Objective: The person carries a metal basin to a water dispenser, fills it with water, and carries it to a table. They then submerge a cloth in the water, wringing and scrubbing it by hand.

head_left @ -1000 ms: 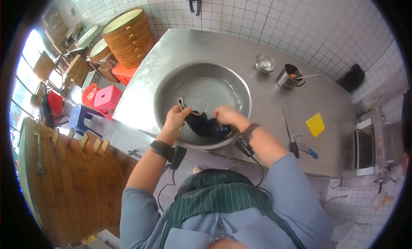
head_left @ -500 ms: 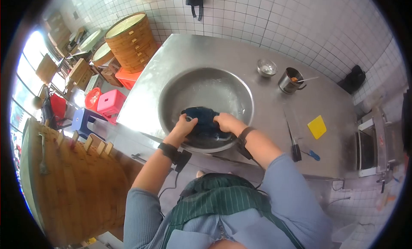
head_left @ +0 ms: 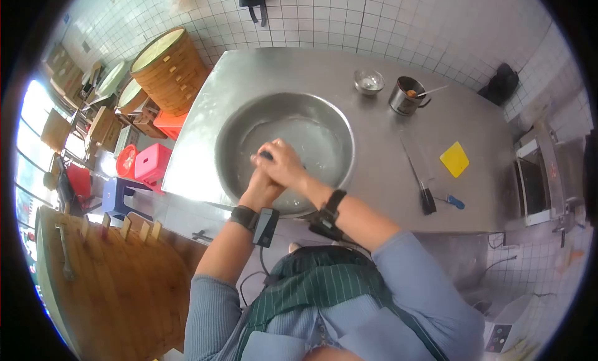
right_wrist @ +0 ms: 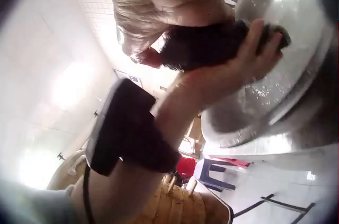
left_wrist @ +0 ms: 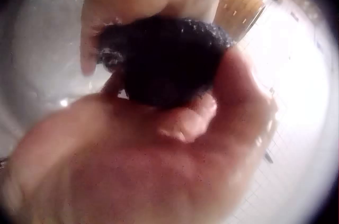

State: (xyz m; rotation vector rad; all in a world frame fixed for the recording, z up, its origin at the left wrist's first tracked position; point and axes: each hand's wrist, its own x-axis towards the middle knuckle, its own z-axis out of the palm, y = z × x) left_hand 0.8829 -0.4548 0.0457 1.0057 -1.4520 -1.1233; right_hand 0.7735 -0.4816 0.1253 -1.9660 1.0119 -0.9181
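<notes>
Both hands squeeze a bunched dark cloth (left_wrist: 164, 60) between them above a wide steel basin (head_left: 224, 155). In the head view only a bit of the cloth (head_left: 266, 155) shows between the fingers. My left hand (head_left: 266, 185) grips it from below, with fingers curled round it in the left wrist view. On top of it lies my right hand (head_left: 285, 165), also wrapped round the cloth. In the right wrist view the dark roll (right_wrist: 206, 46) sits between the two palms. Shallow water with some bubbles lies in the basin.
On the steel table (head_left: 386, 193) stand a glass bowl (head_left: 369, 82) and a metal cup (head_left: 405, 96) at the back. A knife (head_left: 426, 198), a blue-handled tool (head_left: 455, 201) and a yellow scraper (head_left: 455, 159) lie to the right. Bamboo steamers (head_left: 171, 71) stand at left.
The cloth, spread between the hands in the basin before, is now bunched up. My right hand has moved left onto my left hand, and both are together over the basin.
</notes>
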